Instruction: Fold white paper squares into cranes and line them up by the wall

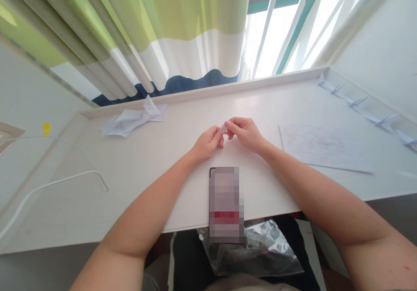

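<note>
Above the middle of the desk, my left hand (pixel 207 143) and my right hand (pixel 245 133) meet with their fingertips close together. Between them is a small, pale folded piece of paper (pixel 223 128), pinched by the thumb and fingers of each hand. Most of it is covered by the fingers, so its full shape is hidden. Directly below the hands, a phone (pixel 226 204) with a blurred-out screen lies at the front edge of the desk.
A pile of white paper sheets (pixel 130 120) lies at the back left. On the right are a written-on lined sheet (pixel 322 147) and a row of folded paper pieces (pixel 358 101). A white cable (pixel 61 179) loops at left. Clear plastic (pixel 270 252) rests on the lap.
</note>
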`<state>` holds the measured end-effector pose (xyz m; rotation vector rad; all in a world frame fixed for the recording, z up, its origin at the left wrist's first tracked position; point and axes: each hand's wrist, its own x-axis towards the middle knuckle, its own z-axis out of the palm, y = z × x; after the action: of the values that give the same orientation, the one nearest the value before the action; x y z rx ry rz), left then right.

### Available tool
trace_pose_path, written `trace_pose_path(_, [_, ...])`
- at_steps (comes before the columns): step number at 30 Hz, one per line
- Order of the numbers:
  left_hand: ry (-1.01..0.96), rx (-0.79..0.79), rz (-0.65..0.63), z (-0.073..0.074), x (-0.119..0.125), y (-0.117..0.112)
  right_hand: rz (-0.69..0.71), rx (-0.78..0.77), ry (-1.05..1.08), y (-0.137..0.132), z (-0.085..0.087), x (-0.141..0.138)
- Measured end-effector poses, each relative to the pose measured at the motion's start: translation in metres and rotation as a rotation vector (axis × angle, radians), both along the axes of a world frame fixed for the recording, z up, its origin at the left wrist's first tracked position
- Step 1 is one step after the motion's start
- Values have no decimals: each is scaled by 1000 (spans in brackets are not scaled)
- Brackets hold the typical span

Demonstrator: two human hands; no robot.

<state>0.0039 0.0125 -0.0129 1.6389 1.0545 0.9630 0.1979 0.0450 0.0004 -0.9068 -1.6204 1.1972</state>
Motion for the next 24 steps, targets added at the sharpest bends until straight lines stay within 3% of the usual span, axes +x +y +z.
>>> trace_pose_path(9, [19,24,90,0,2,3,-9,38,25,2,-4,-3])
trace_pose_path(17, [64,57,84,1,4,0,-24,29,-68,0,-2,-1])
trace_pose_path(24, [-102,32,121,2,3,-1,-59,11,10,1,-4,0])
